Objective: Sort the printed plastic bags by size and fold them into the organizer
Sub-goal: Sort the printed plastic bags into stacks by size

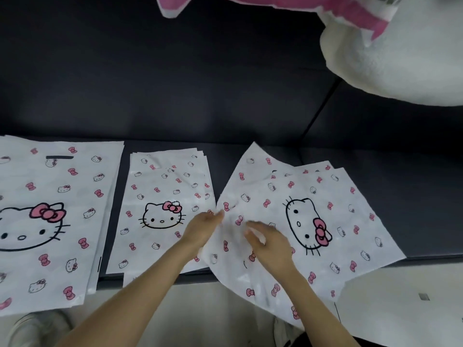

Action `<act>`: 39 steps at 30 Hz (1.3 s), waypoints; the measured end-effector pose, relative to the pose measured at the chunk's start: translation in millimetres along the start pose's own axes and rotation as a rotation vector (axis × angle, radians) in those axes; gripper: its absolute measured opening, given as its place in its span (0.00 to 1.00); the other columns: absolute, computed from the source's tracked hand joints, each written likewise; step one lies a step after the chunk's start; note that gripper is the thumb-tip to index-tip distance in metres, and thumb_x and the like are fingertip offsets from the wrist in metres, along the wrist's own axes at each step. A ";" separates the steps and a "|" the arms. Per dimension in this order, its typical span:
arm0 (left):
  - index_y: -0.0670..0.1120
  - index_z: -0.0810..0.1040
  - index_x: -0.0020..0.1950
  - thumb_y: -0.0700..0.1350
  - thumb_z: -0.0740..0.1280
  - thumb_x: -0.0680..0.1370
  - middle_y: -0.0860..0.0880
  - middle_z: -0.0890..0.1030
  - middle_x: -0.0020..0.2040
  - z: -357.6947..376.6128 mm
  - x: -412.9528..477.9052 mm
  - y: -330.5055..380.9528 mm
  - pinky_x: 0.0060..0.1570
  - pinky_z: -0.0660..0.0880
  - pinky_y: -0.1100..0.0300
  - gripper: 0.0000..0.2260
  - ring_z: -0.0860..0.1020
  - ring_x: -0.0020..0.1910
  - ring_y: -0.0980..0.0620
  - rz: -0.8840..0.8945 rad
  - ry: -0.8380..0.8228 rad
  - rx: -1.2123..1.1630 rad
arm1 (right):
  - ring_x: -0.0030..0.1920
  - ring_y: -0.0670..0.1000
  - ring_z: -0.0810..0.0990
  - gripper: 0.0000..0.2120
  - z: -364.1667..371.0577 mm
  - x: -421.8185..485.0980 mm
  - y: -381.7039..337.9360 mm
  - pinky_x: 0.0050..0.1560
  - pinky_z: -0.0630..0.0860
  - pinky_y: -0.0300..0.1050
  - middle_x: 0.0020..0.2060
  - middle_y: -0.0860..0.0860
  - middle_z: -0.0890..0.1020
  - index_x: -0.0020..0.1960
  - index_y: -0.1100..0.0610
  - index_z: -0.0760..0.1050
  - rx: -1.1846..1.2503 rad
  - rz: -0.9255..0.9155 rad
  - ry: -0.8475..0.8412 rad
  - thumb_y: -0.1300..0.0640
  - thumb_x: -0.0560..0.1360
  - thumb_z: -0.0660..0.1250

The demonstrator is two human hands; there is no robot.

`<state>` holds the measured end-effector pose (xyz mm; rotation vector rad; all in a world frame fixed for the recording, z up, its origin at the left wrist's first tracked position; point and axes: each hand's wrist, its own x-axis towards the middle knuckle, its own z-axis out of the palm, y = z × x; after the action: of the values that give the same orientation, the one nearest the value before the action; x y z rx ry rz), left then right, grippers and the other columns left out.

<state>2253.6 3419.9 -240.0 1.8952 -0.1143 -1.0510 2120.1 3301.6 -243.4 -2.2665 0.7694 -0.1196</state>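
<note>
Fingers (219, 214) of left hand (204, 227) pinch left edge of skewed bag (348, 221); right hand (271, 242) on it, grip blurred, cannot tell. Long axis slants away-right; middle pile (162, 186) just left

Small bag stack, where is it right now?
In the head view, the small bag stack lies mid-frame on the dark sofa seat, between the large bag stack on the left and the tilted bags on the right.
</note>
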 end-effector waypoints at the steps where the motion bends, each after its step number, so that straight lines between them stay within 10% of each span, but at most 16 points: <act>1: 0.40 0.78 0.48 0.48 0.66 0.77 0.46 0.79 0.42 3.8 5.2 -2.1 0.42 0.71 0.60 0.11 0.78 0.44 0.46 0.030 0.035 0.087 | 0.64 0.47 0.74 0.34 -0.3 2.6 10.4 0.69 0.61 0.44 0.64 0.44 0.76 0.66 0.51 0.74 -0.155 0.007 0.038 0.30 0.73 0.50; 4: 0.40 0.77 0.52 0.39 0.67 0.73 0.46 0.80 0.47 13.9 15.9 -6.5 0.41 0.73 0.59 0.08 0.78 0.46 0.47 0.065 0.119 0.243 | 0.77 0.55 0.50 0.52 5.3 9.5 36.7 0.74 0.38 0.53 0.77 0.52 0.55 0.77 0.46 0.52 -0.541 0.058 -0.164 0.21 0.60 0.31; 10: 0.47 0.76 0.51 0.35 0.64 0.76 0.57 0.75 0.42 15.2 13.5 13.8 0.35 0.65 0.78 0.08 0.73 0.45 0.55 0.336 0.194 0.256 | 0.77 0.54 0.40 0.46 -4.6 14.2 70.4 0.72 0.37 0.62 0.78 0.50 0.43 0.77 0.43 0.44 -0.719 0.153 -0.225 0.26 0.64 0.27; 18: 0.48 0.78 0.59 0.36 0.65 0.77 0.55 0.78 0.54 -33.7 -8.4 35.7 0.52 0.70 0.66 0.13 0.75 0.54 0.54 0.406 0.218 0.093 | 0.77 0.59 0.49 0.29 -56.0 30.0 82.8 0.73 0.45 0.65 0.77 0.55 0.51 0.77 0.46 0.47 -0.793 0.393 -0.114 0.40 0.80 0.48; 21: 0.49 0.78 0.56 0.36 0.67 0.77 0.55 0.78 0.56 -65.8 -21.3 40.5 0.51 0.73 0.71 0.11 0.76 0.51 0.57 0.366 0.225 -0.051 | 0.76 0.56 0.55 0.29 -40.1 29.3 37.6 0.74 0.49 0.59 0.76 0.54 0.57 0.77 0.49 0.53 -0.577 0.261 -0.034 0.40 0.79 0.53; 24: 0.50 0.78 0.58 0.38 0.68 0.76 0.48 0.77 0.62 -108.2 -41.2 36.9 0.61 0.72 0.55 0.12 0.74 0.60 0.47 0.295 0.257 -0.154 | 0.73 0.51 0.63 0.28 -15.5 21.9 -13.8 0.72 0.60 0.49 0.73 0.52 0.65 0.75 0.51 0.60 -0.237 0.162 0.018 0.43 0.78 0.59; 30: 0.47 0.80 0.45 0.38 0.68 0.77 0.57 0.83 0.36 -199.5 -99.0 0.3 0.34 0.72 0.73 0.05 0.80 0.34 0.65 0.304 0.445 -0.071 | 0.73 0.48 0.63 0.28 47.8 13.9 -100.2 0.71 0.61 0.43 0.73 0.47 0.65 0.75 0.47 0.60 0.067 0.074 -0.207 0.42 0.78 0.59; 39: 0.42 0.72 0.37 0.45 0.63 0.80 0.43 0.73 0.36 -338.6 -91.6 -108.2 0.40 0.64 0.56 0.13 0.68 0.38 0.48 0.018 0.981 -0.011 | 0.76 0.52 0.54 0.31 163.0 22.5 -184.8 0.74 0.54 0.49 0.76 0.52 0.58 0.77 0.47 0.54 -0.209 -0.130 -0.471 0.35 0.78 0.52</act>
<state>2399.3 3754.4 -198.9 2.1841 0.4333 -0.0254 2278.4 3491.8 -241.9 -2.4040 0.3984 0.4388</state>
